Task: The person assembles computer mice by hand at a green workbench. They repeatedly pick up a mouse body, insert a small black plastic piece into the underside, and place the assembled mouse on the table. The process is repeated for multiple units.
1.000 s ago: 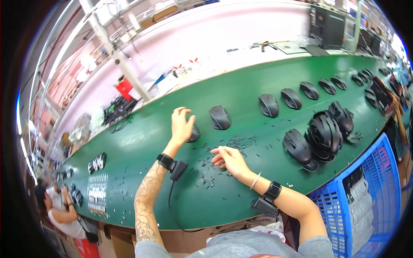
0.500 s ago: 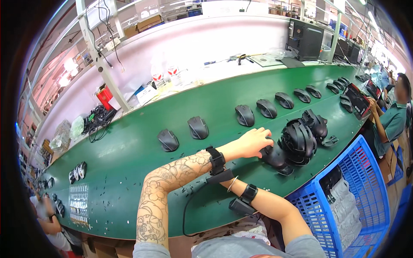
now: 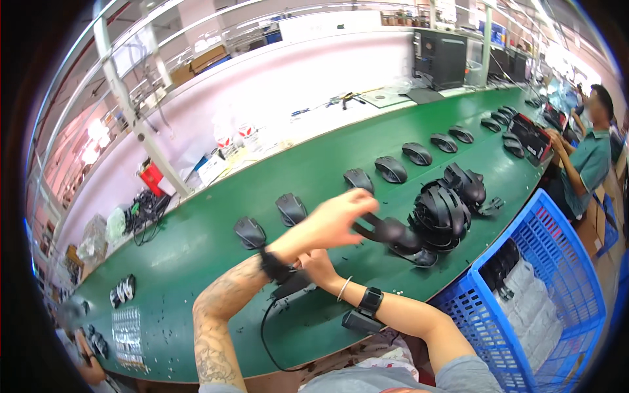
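Note:
My left hand (image 3: 337, 221), blurred by motion, is closed on a curved black mouse shell piece (image 3: 367, 227). It is above the green table, left of a pile of black mouse shells (image 3: 440, 215). Just beside that pile lie more rounded black shells (image 3: 416, 252). My right hand (image 3: 318, 267) is below my left wrist with its fingers curled in; what they hold, if anything, is hidden. Beyond my hands stands a row of black computer mice (image 3: 391, 169), with two more mice (image 3: 290, 209) to the left.
A blue plastic basket (image 3: 468, 295) with grey bagged items stands at the right, by the table edge. Small dark bits are scattered over the green table (image 3: 196, 281). A clear tray (image 3: 128, 334) lies at the left. A co-worker (image 3: 590, 157) holds a black box (image 3: 529, 137).
My left hand has drawn back left from the pile, carrying a black mouse shell piece. My right hand, hidden before, now shows below the left wrist. The whole view has shifted slightly.

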### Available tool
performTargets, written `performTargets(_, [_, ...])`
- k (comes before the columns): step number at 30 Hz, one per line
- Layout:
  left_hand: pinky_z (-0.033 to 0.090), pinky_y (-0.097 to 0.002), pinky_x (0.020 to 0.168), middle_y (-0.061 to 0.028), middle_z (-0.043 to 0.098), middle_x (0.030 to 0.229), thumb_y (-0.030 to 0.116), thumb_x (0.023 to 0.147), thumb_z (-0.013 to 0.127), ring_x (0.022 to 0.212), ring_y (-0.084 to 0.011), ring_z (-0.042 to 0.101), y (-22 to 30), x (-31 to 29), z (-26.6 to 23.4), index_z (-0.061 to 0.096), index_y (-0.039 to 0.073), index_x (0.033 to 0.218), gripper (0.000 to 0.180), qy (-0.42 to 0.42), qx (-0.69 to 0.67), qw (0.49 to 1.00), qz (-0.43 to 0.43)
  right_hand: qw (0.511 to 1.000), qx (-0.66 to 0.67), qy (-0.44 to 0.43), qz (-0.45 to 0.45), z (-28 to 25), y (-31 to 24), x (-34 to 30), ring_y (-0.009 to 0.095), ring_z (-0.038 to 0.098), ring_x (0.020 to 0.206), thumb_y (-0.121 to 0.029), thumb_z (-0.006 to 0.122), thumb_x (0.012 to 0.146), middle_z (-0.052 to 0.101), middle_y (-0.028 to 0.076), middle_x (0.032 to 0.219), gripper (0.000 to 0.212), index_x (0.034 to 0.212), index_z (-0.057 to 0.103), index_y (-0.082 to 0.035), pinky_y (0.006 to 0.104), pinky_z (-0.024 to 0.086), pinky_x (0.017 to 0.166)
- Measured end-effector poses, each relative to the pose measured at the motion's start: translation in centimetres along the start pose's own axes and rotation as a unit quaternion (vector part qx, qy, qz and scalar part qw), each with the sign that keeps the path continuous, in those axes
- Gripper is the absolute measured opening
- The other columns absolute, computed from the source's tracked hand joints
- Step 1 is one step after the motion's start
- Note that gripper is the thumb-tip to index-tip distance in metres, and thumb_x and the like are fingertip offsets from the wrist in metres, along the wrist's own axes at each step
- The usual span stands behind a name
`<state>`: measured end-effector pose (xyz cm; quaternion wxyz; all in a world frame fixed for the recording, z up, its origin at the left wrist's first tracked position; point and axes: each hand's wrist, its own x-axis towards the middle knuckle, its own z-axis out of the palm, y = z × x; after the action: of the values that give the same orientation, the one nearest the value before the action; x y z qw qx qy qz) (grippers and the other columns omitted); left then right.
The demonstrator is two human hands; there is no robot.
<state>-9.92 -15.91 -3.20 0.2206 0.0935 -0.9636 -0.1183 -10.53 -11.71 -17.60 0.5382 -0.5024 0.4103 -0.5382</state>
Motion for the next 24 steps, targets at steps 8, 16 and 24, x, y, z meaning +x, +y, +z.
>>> performTargets(8, [0.049,-0.0362,0.074,-0.0096,0.053,0.104,-0.003,0.058,0.067,0.086,-0.0300,0.059,0.1,-12.0,-8.3,0.056,0.004,0.093,0.038,0.124,0.149,0.950,-0.246,0.908,-0.169,0.223,-0.311,0.6,-6.1,-2.2,0.030,0.040,0.115,-0.001,0.067,0.070,0.038,0.015,0.129,0.068,0.130,0.036,-0.004,0.0393,0.039,0.095])
performTargets(16, [0.051,-0.0344,0.071,-0.0095,0.049,0.117,-0.007,0.057,0.070,0.083,-0.0245,0.061,2.6,-14.8,-3.5,0.059,0.005,0.104,0.050,0.118,0.108,0.953,-0.257,0.901,-0.271,-0.010,-0.338,0.7,-6.0,-2.6,0.036,0.044,0.120,0.003,0.066,0.070,0.037,0.020,0.136,0.080,0.140,0.028,-0.004,0.0392,0.045,0.096])
performTargets(24, [0.049,-0.0285,0.081,-0.0065,0.048,0.123,-0.005,0.077,0.052,0.097,-0.0137,0.054,3.2,-15.9,-1.3,0.046,0.003,0.122,0.046,0.319,-0.387,0.782,-0.370,0.924,-0.243,-0.001,-0.295,-0.2,-5.2,-1.9,0.037,0.054,0.102,0.005,0.056,0.075,0.054,0.022,0.112,0.063,0.135,0.036,-0.001,0.0403,0.047,0.084])
